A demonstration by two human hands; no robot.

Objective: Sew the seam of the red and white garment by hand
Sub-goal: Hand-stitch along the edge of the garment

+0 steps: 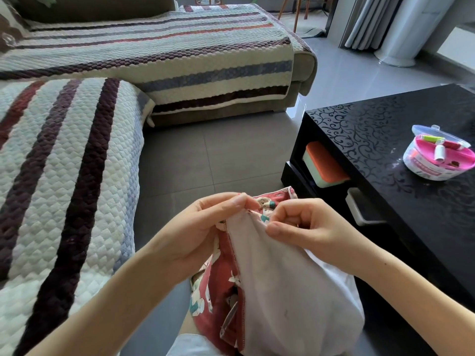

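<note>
Between striped sofa [64, 176] and black table [385, 140], over open grey floor [205, 155], the left hand [205, 227] and right hand [300, 224] are each pinching the top edge of the red and white garment [277, 291], which is hanging over the lap. Well apart on the table, an open sewing box [421, 170] is holding thread spools [439, 152].

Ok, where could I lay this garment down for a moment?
Bare: the black table top from its left corner to the sewing kit tub, and the striped sofa seat on your left. Crowded: by the tub at the right edge; under the top sits an orange-lidded box.
</note>
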